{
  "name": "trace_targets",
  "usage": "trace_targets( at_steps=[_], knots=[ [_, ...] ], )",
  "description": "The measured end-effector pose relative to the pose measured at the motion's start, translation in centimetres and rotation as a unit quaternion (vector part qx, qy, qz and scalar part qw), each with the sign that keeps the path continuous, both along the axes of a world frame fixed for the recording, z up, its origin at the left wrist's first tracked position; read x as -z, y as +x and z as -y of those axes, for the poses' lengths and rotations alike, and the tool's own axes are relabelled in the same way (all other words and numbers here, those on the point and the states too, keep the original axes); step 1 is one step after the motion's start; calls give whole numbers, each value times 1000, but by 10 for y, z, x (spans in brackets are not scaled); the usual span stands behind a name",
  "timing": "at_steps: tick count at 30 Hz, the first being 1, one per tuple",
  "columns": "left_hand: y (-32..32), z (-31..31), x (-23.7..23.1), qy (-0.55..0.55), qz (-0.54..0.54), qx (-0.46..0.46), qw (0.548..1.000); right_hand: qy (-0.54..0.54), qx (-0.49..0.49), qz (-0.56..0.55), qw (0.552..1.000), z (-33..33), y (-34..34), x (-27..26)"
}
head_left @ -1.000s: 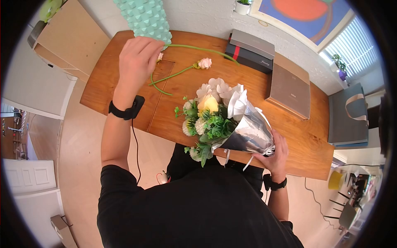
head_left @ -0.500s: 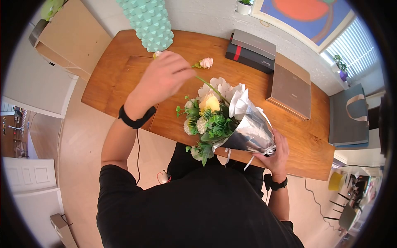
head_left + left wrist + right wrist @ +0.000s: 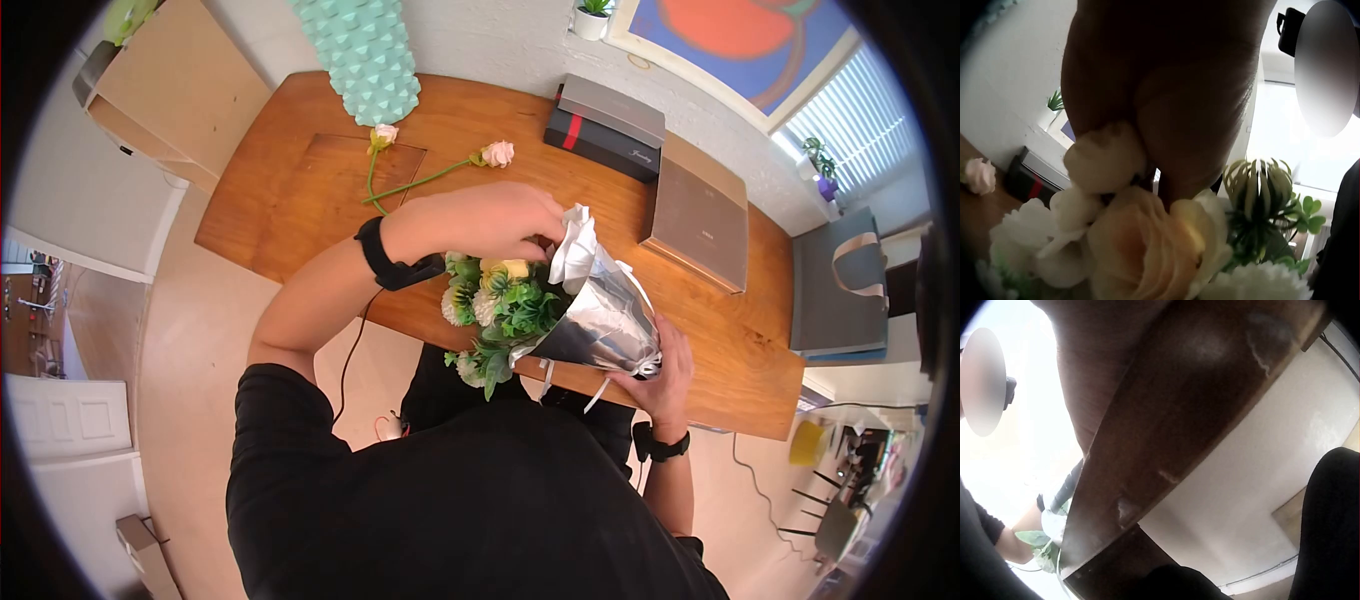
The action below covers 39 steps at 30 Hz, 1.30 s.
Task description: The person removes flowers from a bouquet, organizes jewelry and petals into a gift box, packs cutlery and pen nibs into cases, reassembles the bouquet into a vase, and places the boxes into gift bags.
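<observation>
A bouquet point(image 3: 525, 305) of white, yellow and green flowers lies at the table's front edge, in a silver wrapper point(image 3: 610, 325) with white ribbon. My right hand point(image 3: 665, 370) grips the wrapper's narrow tied end. My left hand point(image 3: 495, 222) bends over the top of the bouquet, its fingers curled down among the blooms beside the wrapper's opening; the green stem it carries is hidden there. Close below that hand in the left wrist view are a pale peach rose point(image 3: 1141, 247) and white petals point(image 3: 1107, 159). Two pink roses, one by the vase point(image 3: 384, 137) and another point(image 3: 495, 154), lie on the table.
A mint-green textured vase point(image 3: 365, 65) stands at the back left. Behind the bouquet are a black box point(image 3: 605, 135) with a red ribbon and a brown box point(image 3: 700, 215). A grey bag point(image 3: 842, 285) stands at the right, beyond the table point(image 3: 265, 190).
My left hand has moved from the back left, by the vase, rightward and down onto the bouquet, carrying a green stem into it. The right hand keeps its grip on the wrapper.
</observation>
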<state>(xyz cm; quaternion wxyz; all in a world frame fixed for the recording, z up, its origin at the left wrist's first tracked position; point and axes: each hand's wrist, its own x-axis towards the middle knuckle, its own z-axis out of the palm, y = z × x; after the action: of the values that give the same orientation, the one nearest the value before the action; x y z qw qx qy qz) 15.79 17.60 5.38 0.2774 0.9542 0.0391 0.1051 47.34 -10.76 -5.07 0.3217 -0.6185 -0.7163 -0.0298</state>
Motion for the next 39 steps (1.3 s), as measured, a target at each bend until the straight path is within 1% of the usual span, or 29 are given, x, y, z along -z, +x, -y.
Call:
trace_targets(
  at_steps=[1, 2, 4, 5, 7, 8, 9, 10, 11, 13, 14, 16, 17, 19, 20, 22, 23, 24, 25, 26, 27, 28, 29, 31, 33, 36, 38, 39],
  knots=[
    [-3, 0, -5, -39, 0, -9, 999, 1, 2, -2, 1000, 0, 0, 1],
    [-8, -3, -3, -39, -3, -7, 999, 2, 1, -2, 1000, 0, 1, 1],
    [-22, -9, 0, -21, 102, -79, 991, 3, 0, -5, 1000, 1, 1, 2],
    [-29, -8, -1, -21, 99, -78, 992, 3, -2, -7, 1000, 0, 1, 1],
    [-42, 0, -4, -77, 82, -223, 968, 2, -5, -12, 1000, 0, 1, 1],
    [-47, 1, -3, -76, 80, -222, 969, -1, -6, -16, 1000, 0, 2, 2],
    [-51, 2, -1, -160, 11, -260, 952, -5, -7, -19, 1000, 0, 2, 2],
    [-53, 5, -1, -241, -58, -296, 922, -6, -7, -20, 1000, 0, 2, 2],
    [-54, 9, -3, -242, -59, -298, 922, -4, -7, -21, 1000, 0, 2, 2],
    [-52, 16, -10, -160, -26, -262, 951, -2, -10, -22, 1000, -1, 1, 2],
    [-50, 16, -8, -160, -26, -263, 951, -6, -6, -21, 1000, 0, 1, 1],
    [-44, 16, -3, -82, 95, -194, 973, -9, -2, -18, 1000, 1, 1, 1],
    [-41, 17, -2, -81, 96, -194, 973, -9, -1, -14, 1000, 1, 1, 1],
    [-36, 16, 0, -151, 50, -126, 979, -5, 2, -9, 1000, 0, 1, 0],
    [-36, 12, 6, -150, 50, -123, 980, -3, -1, -8, 1000, 0, 1, -1],
    [-43, -4, 24, -214, 130, -144, 957, 0, 1, -8, 1000, 0, 0, -2],
    [-47, -16, 26, -213, 142, -203, 945, -2, 1, -10, 1000, 0, 0, -2],
    [-54, -28, 27, -214, 141, -201, 945, -4, 0, -12, 1000, 0, 0, -2],
    [-62, -41, 27, -103, 99, -320, 937, -4, 0, -12, 1000, 1, 0, -2],
    [-70, -50, 29, 12, 54, -431, 900, -5, 0, -9, 1000, 1, 0, -2],
    [-78, -57, 34, 14, 55, -433, 900, -4, -1, -6, 1000, 0, 1, -3],
    [-85, -64, 46, 91, -53, -444, 890, -2, -3, -6, 1000, -1, 1, -3],
    [-91, -70, 58, 165, -161, -447, 864, -4, -4, -10, 1000, -1, 0, -3],
    [-98, -81, 88, 154, -173, -431, 872, -5, -4, -15, 1000, -1, 0, -4],
    [-99, -83, 95, 143, -185, -411, 881, 1, -3, -5, 1000, 0, -1, -4],
    [-92, -77, 90, 157, -165, -392, 892, -3, -5, -5, 1000, 0, 0, -5],
    [-85, -67, 70, 158, -128, -405, 892, -8, -5, -10, 1000, 0, 1, -4],
    [-82, -62, 59, 157, -127, -405, 892, -12, -7, -16, 1000, 0, 1, -4]
  ],
)
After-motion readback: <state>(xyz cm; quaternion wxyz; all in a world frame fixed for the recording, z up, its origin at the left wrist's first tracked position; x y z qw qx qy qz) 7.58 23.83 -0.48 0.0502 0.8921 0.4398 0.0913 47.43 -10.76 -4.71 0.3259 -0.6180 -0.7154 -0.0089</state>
